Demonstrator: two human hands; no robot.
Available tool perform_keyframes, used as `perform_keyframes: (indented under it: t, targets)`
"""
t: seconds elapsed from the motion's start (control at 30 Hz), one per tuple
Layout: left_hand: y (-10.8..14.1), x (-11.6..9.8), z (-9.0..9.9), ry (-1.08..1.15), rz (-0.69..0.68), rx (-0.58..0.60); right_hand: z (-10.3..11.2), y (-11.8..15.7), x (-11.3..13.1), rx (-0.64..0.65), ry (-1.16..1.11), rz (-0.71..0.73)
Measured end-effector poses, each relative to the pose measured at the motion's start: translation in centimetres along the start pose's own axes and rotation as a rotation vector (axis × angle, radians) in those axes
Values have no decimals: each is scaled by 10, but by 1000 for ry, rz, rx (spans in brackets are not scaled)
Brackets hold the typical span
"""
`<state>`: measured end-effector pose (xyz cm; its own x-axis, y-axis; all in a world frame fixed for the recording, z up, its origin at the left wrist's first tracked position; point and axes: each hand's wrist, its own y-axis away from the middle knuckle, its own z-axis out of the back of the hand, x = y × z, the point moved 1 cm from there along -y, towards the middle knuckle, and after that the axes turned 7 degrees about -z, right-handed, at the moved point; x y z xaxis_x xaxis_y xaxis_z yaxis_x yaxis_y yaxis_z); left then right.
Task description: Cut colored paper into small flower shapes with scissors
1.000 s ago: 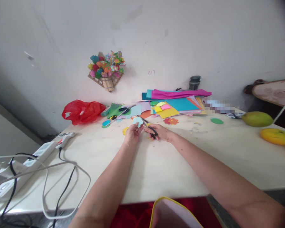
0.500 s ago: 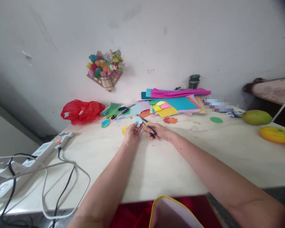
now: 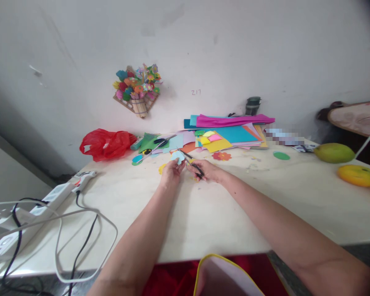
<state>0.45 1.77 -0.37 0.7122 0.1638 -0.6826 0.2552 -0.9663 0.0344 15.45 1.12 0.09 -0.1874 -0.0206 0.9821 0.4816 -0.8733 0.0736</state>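
My left hand (image 3: 172, 173) pinches a small light-blue paper piece (image 3: 178, 156) above the middle of the table. Close on its right, my right hand (image 3: 206, 170) is closed round the handles of black-handled scissors (image 3: 198, 167), whose blades point up and left beside the blue paper. A yellow paper shape (image 3: 162, 168) lies just left of my left hand. To the right of the blades, an orange flower-shaped cutout (image 3: 221, 156) rests on the table.
Coloured sheets (image 3: 231, 135) are stacked at the back. A red plastic bag (image 3: 106, 144) is at the back left, above a power strip (image 3: 46, 205) with loose cables. A green mango (image 3: 334, 152) and a yellow one (image 3: 359, 175) sit at the right. Second scissors (image 3: 162, 142) lie among papers.
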Motion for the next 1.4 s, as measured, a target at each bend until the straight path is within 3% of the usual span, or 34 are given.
perform_keyframes:
  t: [0.93, 1.4]
  targets:
    - [4, -6, -3, -45, 3, -53, -6, 13, 20, -34, -30, -72]
    - [4, -7, -3, -56, -3, -41, 2, 0, -1, 24, 17, -15]
